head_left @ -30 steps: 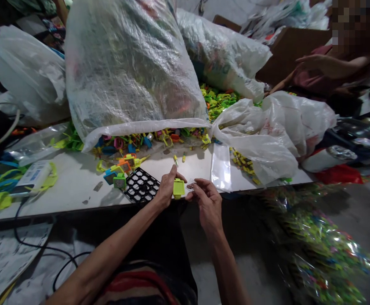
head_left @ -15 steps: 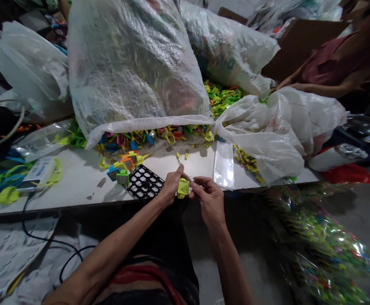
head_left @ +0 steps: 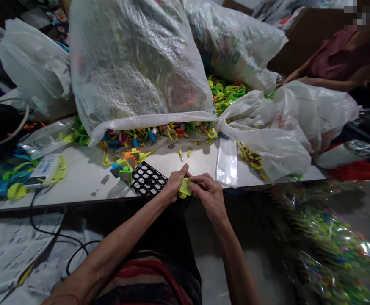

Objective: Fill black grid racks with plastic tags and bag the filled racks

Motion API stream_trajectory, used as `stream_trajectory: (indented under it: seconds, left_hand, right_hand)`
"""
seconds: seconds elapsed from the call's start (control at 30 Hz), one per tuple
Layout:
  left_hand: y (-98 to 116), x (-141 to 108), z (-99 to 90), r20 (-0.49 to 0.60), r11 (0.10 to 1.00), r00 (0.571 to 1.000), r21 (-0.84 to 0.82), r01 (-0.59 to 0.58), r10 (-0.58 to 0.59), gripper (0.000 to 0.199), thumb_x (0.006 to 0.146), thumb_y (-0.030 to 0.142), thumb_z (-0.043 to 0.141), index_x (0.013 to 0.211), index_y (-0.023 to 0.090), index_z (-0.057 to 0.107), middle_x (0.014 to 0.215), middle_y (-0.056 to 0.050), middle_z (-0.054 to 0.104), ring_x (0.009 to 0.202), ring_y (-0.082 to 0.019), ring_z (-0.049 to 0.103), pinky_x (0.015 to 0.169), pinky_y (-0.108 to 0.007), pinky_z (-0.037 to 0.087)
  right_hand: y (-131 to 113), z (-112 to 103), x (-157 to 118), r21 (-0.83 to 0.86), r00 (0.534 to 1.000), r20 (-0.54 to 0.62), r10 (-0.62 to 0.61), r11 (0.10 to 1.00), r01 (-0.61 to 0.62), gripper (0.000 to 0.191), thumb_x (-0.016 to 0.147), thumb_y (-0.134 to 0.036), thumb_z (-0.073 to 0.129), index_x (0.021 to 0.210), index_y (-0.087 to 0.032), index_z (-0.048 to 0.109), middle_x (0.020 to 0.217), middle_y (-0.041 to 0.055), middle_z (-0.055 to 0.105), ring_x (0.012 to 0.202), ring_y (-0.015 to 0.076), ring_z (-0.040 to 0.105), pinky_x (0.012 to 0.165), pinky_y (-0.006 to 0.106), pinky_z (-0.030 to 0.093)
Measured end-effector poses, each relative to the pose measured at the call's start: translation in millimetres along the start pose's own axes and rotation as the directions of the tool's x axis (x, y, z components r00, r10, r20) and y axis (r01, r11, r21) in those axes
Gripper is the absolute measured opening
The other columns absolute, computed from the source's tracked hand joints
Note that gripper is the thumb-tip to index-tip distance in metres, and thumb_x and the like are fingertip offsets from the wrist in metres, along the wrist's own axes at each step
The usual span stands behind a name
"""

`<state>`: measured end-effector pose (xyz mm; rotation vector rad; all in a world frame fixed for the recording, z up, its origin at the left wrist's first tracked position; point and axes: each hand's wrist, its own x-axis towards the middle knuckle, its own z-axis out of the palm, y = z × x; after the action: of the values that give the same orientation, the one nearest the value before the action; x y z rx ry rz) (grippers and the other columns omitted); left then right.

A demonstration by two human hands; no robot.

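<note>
A yellow-green toy watch [head_left: 185, 189] is held just off the table's front edge. My left hand [head_left: 173, 186] is closed round its left side, thumb pointing up. My right hand [head_left: 209, 193] has its thumb and fingertips pinched at the watch's right upper edge; whether a small part is between them cannot be made out. Beyond my hands, two small yellow tubes [head_left: 180, 156] lie on the white table [head_left: 200, 158]. Left of them is a black lattice tray [head_left: 148, 179], with several coloured toy watches [head_left: 126, 173] at its left end.
A large plastic sack [head_left: 140, 63] stands behind a heap of coloured toys. Flat clear bags [head_left: 226, 163] lie to the right, beside a crumpled white bag [head_left: 267, 140]. A white box [head_left: 47, 169] with a cable sits left. Another person's arm [head_left: 324, 84] is at the far right. Packed bags [head_left: 334, 237] are on the floor.
The toy watch has turned in my hands, showing its face more. The whitish bit seen earlier by my right fingertips no longer shows. The view has shifted slightly.
</note>
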<state>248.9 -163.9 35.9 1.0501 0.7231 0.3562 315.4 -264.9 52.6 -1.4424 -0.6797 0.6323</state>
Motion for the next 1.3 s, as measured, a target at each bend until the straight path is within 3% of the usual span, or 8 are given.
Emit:
stream_trajectory:
  seconds: [0.33, 0.63, 0.8, 0.97, 1.07, 1.2, 1.23, 1.3]
  left_hand:
    - [8, -2, 2.5, 0.009, 0.999, 0.999, -0.001, 0.04, -0.04, 0.062, 0.069, 0.072, 0.058, 0.047, 0.015, 0.051, 0.038, 0.002, 0.044, 0.035, -0.008, 0.041, 0.04, -0.021, 0.032]
    - [3, 2, 0.7, 0.072, 0.955, 0.968, -0.156, 0.25, -0.242, 0.057, 0.08, 0.06, 0.058, 0.046, 0.016, 0.044, 0.036, 0.004, 0.042, 0.032, -0.008, 0.042, 0.037, -0.019, 0.036]
    - [-1, 5, -3.5, 0.065, 0.961, 0.973, -0.151, 0.23, -0.223, 0.058, 0.075, 0.064, 0.061, 0.047, 0.016, 0.044, 0.036, 0.005, 0.039, 0.031, -0.006, 0.038, 0.035, -0.018, 0.031]
    - [3, 1, -4.8, 0.031, 0.98, 0.988, -0.122, 0.155, -0.153, 0.061, 0.069, 0.07, 0.061, 0.046, 0.015, 0.047, 0.035, 0.005, 0.039, 0.03, -0.005, 0.036, 0.034, -0.018, 0.025]
    - [6, -2, -4.8, -0.007, 0.996, 0.999, -0.078, 0.052, -0.053, 0.063, 0.065, 0.073, 0.061, 0.045, 0.015, 0.048, 0.035, 0.005, 0.038, 0.031, -0.005, 0.035, 0.034, -0.019, 0.023]
    - [6, -3, -5.1, -0.017, 0.997, 1.0, -0.08, -0.011, 0.009, 0.064, 0.063, 0.077, 0.059, 0.047, 0.016, 0.047, 0.037, 0.005, 0.038, 0.033, -0.006, 0.036, 0.036, -0.019, 0.024]
    - [5, -3, -5.2, -0.013, 0.996, 1.0, -0.091, -0.02, 0.019, 0.064, 0.063, 0.077, 0.059, 0.048, 0.016, 0.048, 0.037, 0.005, 0.039, 0.033, -0.006, 0.036, 0.036, -0.019, 0.025]
    - [5, -4, -5.1, -0.006, 0.994, 0.999, -0.104, -0.036, 0.035, 0.063, 0.062, 0.076, 0.06, 0.049, 0.016, 0.049, 0.038, 0.004, 0.04, 0.034, -0.006, 0.037, 0.036, -0.019, 0.025]
  right_hand:
    - [-4, -2, 2, 0.03, 0.997, 0.071, 0.007, 0.999, -0.01, 0.008, 0.068, -0.026, 0.072, 0.066, -0.019, 0.068, 0.068, -0.0039, 0.05, 0.05, 0.007, 0.049, 0.048, 0.023, 0.041]
    - [-2, 2, -2, 0.022, 0.996, 0.085, -0.025, 0.999, 0.024, 0.006, 0.069, -0.026, 0.071, 0.068, -0.021, 0.07, 0.073, -0.0015, 0.049, 0.061, 0.0101, 0.051, 0.05, 0.021, 0.045]
    - [-1, 3, -6, -0.02, 0.994, 0.1, -0.052, 0.998, 0.054, 0.007, 0.07, -0.026, 0.07, 0.075, -0.021, 0.069, 0.08, -0.0015, 0.051, 0.058, 0.0081, 0.052, 0.053, 0.023, 0.047]
    - [-8, 4, -18, -0.135, 0.981, 0.06, -0.184, 0.972, 0.191, 0.002, 0.073, -0.02, 0.067, 0.074, -0.02, 0.065, 0.075, -0.0016, 0.055, 0.06, 0.0094, 0.056, 0.053, 0.021, 0.047]
    - [-19, 7, -30, -0.334, 0.907, 0.038, -0.42, 0.85, 0.408, 0.011, 0.077, -0.01, 0.062, 0.073, -0.02, 0.063, 0.071, -0.0006, 0.058, 0.064, 0.0104, 0.058, 0.057, 0.021, 0.049]
    - [-23, 10, -44, -0.577, 0.649, 0.084, -0.756, 0.494, 0.65, 0.025, 0.079, -0.002, 0.058, 0.089, -0.023, 0.067, 0.08, 0.0032, 0.065, 0.071, 0.0124, 0.063, 0.064, 0.024, 0.054]
    - [-22, 10, -45, -0.605, 0.6, 0.103, -0.793, 0.429, 0.671, 0.029, 0.079, -0.001, 0.058, 0.094, -0.024, 0.067, 0.082, 0.004, 0.066, 0.072, 0.0137, 0.065, 0.064, 0.025, 0.055]
    - [-16, 9, -48, -0.631, 0.549, 0.133, -0.825, 0.356, 0.689, 0.036, 0.078, 0.0, 0.06, 0.102, -0.026, 0.067, 0.084, 0.0052, 0.068, 0.075, 0.0163, 0.066, 0.065, 0.028, 0.057]
